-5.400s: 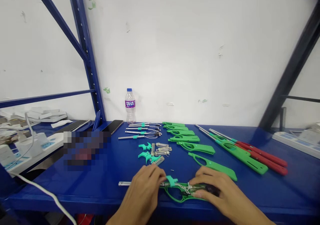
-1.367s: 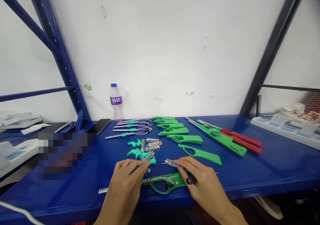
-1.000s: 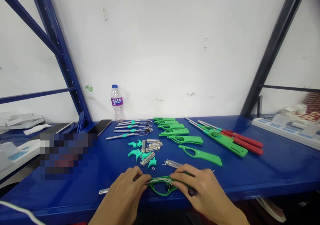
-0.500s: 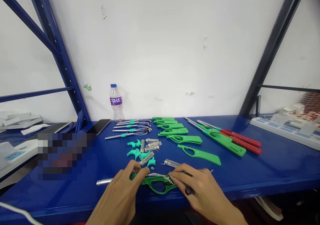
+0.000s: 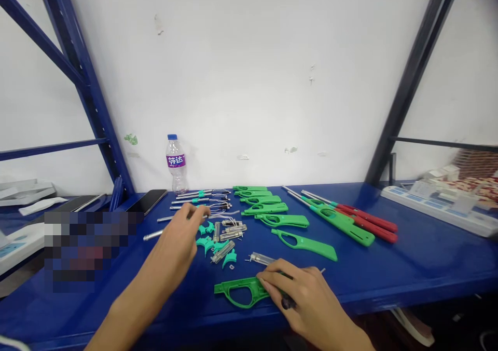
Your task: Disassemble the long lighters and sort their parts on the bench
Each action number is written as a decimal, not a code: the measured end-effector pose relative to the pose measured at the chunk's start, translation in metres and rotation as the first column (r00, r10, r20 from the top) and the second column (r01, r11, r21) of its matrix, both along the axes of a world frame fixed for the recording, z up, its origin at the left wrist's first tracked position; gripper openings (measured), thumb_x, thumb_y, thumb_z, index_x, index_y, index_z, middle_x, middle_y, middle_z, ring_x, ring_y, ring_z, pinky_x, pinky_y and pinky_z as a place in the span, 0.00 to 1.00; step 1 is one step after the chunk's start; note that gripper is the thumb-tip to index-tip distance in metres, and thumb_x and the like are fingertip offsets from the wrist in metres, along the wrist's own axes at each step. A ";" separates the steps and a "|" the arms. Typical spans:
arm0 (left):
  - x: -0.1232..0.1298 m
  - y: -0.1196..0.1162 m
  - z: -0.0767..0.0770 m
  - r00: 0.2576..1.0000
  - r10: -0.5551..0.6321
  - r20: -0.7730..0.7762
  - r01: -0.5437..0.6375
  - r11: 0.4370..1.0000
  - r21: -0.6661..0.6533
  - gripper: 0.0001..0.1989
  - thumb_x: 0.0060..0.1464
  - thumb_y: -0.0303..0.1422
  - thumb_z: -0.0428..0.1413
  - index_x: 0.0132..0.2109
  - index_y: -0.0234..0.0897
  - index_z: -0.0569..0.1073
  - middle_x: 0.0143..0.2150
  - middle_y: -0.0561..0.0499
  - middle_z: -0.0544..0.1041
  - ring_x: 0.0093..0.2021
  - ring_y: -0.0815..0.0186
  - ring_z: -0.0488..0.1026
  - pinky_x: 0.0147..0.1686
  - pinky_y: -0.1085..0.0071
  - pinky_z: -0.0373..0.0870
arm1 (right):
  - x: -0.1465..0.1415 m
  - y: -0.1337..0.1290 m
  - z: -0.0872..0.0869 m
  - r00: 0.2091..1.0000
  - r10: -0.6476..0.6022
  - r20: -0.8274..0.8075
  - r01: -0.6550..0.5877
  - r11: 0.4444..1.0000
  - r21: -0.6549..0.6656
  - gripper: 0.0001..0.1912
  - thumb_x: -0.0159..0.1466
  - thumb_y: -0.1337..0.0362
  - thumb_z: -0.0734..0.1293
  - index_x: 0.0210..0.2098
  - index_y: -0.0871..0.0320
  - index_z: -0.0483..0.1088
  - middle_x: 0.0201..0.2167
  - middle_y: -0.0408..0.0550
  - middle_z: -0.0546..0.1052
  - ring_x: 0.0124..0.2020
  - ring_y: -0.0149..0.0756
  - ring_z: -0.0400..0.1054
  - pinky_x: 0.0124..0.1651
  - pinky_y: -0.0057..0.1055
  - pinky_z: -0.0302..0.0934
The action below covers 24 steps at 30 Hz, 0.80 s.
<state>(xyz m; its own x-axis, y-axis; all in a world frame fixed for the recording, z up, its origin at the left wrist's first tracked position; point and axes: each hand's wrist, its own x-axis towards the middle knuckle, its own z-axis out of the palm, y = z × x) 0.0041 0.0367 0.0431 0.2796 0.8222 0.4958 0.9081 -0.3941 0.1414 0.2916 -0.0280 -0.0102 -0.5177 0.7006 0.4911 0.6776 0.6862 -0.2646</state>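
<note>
My left hand [image 5: 179,231] is closed round a metal lighter nozzle tube [image 5: 154,235], with pale wires trailing from it; it hovers over the left rows of parts. My right hand [image 5: 305,301] grips the right end of a green lighter handle half [image 5: 223,288], hollow side up, at the table's front. A slim dark tool [image 5: 288,302], its kind unclear, is tucked in the same hand, its thin tip showing beyond the knuckles. Near that hand lies a clear fuel tank [image 5: 261,258]. Teal triggers [image 5: 229,258] and more clear tanks [image 5: 232,233] lie between the hands.
More nozzle tubes with wires [image 5: 187,201] lie at back left. Green handle halves [image 5: 307,244] form a column at centre. Green [image 5: 360,230] and red [image 5: 379,225] lighters lie right. A bottle [image 5: 177,164] stands by the wall; a phone [image 5: 152,202] and power strip [image 5: 439,211] flank the area.
My left hand has lifted the nozzle tube off the green handle half and carried it up and left. My right hand stays on the handle half.
</note>
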 end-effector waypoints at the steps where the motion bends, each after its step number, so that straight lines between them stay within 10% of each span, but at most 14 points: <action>1: -0.002 0.010 0.006 0.999 0.039 -0.028 -0.040 0.999 -0.028 0.26 0.55 0.16 0.39 0.55 0.39 0.69 0.50 0.43 0.70 0.47 0.58 0.76 0.44 0.64 0.73 | 0.000 0.000 0.000 1.000 0.001 -0.001 -0.001 1.000 0.000 0.15 0.76 0.67 0.58 0.49 0.48 0.75 0.45 0.42 0.79 0.38 0.34 0.76 0.31 0.31 0.55; 9: -0.036 0.064 -0.007 0.976 0.079 -0.203 -0.110 0.983 -0.148 0.17 0.60 0.21 0.43 0.46 0.38 0.74 0.42 0.43 0.74 0.43 0.55 0.73 0.43 0.63 0.68 | -0.001 0.000 -0.001 1.000 0.018 -0.021 -0.018 1.000 0.009 0.16 0.78 0.64 0.57 0.49 0.48 0.76 0.44 0.42 0.79 0.37 0.35 0.76 0.29 0.31 0.55; 24: -0.035 0.073 -0.024 0.947 0.125 -0.295 -0.140 0.990 -0.032 0.18 0.66 0.26 0.47 0.55 0.39 0.76 0.50 0.41 0.77 0.52 0.51 0.70 0.50 0.58 0.66 | 0.001 -0.002 0.002 1.000 -0.012 -0.020 0.009 0.992 -0.128 0.16 0.66 0.56 0.76 0.53 0.41 0.75 0.50 0.38 0.79 0.44 0.40 0.77 0.42 0.32 0.67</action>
<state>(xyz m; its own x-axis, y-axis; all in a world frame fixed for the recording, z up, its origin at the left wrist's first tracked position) -0.0310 0.1097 0.0194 0.2923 0.8841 0.3646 0.9563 -0.2665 -0.1203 0.2928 -0.0298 -0.0079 -0.5006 0.7639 0.4073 0.6782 0.6385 -0.3638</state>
